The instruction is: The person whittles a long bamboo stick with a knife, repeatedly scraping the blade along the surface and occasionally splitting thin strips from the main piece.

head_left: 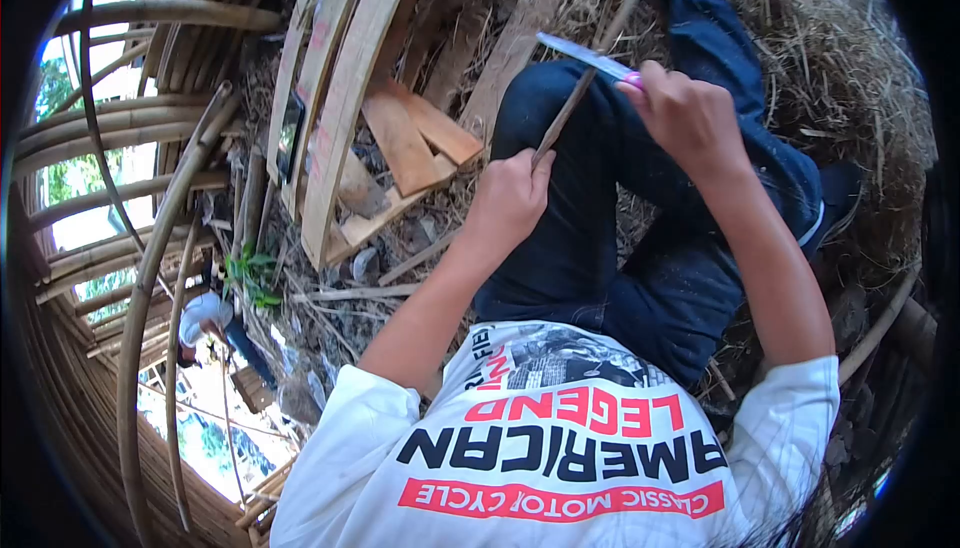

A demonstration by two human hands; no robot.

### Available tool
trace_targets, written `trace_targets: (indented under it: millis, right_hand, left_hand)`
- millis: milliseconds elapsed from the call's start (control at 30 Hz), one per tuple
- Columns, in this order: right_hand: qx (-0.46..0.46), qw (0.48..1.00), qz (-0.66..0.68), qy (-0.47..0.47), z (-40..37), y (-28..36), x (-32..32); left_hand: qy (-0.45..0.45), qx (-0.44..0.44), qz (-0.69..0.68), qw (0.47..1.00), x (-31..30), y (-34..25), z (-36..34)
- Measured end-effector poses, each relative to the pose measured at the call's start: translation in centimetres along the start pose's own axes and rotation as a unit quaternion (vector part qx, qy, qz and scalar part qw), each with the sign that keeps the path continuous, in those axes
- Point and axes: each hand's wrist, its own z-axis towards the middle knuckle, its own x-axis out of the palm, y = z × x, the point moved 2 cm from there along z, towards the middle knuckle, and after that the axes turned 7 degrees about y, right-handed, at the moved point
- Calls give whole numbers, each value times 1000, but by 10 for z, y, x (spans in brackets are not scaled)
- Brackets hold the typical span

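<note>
My left hand (510, 198) is closed round the near end of a long thin stick (573, 108), which runs up and away past my bent knee. In my right hand (692, 123) is a knife (580, 52) with a pink handle, its blade pointing left. The blade lies across the stick, a little beyond my left hand. Fingers cover most of the knife's handle and the stick's near end. Both hands are over my legs in dark trousers (560, 238).
Wooden planks (365, 68) and short board pieces (400, 143) lie to the left. Dry straw or shavings (830, 58) are heaped at the right. Bent bamboo poles (135, 338) form a frame at the far left, where another person (205, 318) is bending. A green plant (252, 278) grows nearby.
</note>
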Motion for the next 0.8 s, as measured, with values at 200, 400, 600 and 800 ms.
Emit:
trace_targets:
  millis: [200, 400, 600, 800]
  right_hand:
    - [30, 999, -16, 3, 34, -16, -5]
    - [95, 995, 37, -12, 27, -22, -7]
    - [183, 974, 129, -20, 4, -29, -5]
    - [280, 904, 316, -68, -56, -44, -8]
  left_hand:
    - [16, -31, 3, 999, 0, 1, 0]
    - [14, -27, -1, 1000, 1, 3, 2]
    - [10, -38, 9, 999, -3, 0, 1]
    - [2, -17, 15, 1000, -3, 5, -2]
